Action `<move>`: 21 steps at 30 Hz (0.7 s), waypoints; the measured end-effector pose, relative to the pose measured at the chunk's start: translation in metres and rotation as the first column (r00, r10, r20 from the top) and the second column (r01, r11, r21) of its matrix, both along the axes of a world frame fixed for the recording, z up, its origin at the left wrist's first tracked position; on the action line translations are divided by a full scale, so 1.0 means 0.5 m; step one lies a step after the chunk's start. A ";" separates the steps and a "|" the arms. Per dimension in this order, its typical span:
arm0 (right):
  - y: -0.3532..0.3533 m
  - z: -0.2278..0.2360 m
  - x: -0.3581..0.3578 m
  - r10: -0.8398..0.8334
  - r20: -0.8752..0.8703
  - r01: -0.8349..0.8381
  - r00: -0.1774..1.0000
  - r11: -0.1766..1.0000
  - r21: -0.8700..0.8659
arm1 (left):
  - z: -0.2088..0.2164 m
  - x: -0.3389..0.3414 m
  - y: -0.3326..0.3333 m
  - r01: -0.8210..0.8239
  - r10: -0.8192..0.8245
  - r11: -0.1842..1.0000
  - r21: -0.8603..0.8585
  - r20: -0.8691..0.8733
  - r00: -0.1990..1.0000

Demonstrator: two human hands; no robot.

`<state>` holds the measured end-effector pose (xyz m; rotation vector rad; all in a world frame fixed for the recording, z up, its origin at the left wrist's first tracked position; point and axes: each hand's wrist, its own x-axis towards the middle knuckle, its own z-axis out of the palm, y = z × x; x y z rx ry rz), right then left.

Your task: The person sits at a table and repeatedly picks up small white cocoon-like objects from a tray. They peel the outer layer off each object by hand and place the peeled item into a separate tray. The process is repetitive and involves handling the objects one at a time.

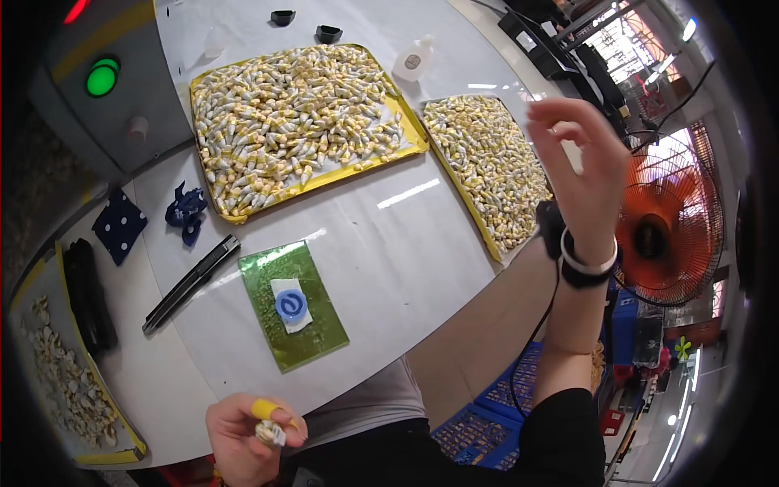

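My left hand (247, 438), low in the view near the table's front edge, pinches a small bundle (269, 433) with a whitish, creased end. A yellow band (264, 408) wraps one of its fingers. My right hand (586, 158) is raised at the right, beyond the table edge, with thumb and fingertips brought together; anything between them is too small to make out. Between my hands on the table lies a green slab (323, 331) bearing a white paper square and a blue round piece (291, 306). A dark, long narrow tool (192, 284) rests left of the slab.
Two yellow-rimmed trays (324, 185) (462, 203) at the back hold many small white-and-yellow cones. A tray (122, 456) of pale pieces stands at left. Dark cloths (119, 226), a white bottle (414, 61), a grey machine (122, 105) and an orange fan (690, 219) surround the workplace.
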<state>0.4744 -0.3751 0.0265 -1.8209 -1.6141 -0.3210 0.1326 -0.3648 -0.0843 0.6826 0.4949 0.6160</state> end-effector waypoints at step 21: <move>0.011 -0.068 -0.019 0.309 -0.045 -0.307 0.950 0.895 -0.323 | -0.030 0.005 0.005 -0.146 0.157 0.983 -0.107 0.103 0.982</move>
